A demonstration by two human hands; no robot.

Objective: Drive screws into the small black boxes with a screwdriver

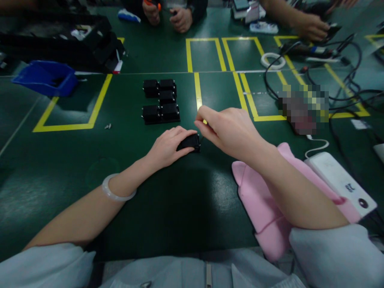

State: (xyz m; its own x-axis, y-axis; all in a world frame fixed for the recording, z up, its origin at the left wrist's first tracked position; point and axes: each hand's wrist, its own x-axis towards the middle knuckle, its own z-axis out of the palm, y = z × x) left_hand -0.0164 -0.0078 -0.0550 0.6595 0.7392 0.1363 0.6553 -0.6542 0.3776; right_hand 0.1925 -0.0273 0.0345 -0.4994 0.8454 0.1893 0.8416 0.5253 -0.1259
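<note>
My left hand (168,146) is closed around a small black block (190,142) on the green table, thumb on one side and fingers on the other. Small bright metal bits show at the block's right end. Just right of that end, my right hand (229,130) is curled in a pinch. A thin dark tip seems to stick out below its fingers towards the block, but what they hold is mostly hidden. Beyond my left hand stand several similar black blocks (160,102) in a group, with bright ends. Tiny metal screws (108,126) lie to the left.
A blue bin (45,78) and black trays (90,44) stand at the far left. At right are a pink cloth item (270,200), a white power bank (340,180), cables (357,94) and a tape roll (273,61). Co-workers' hands (181,19) are across the table.
</note>
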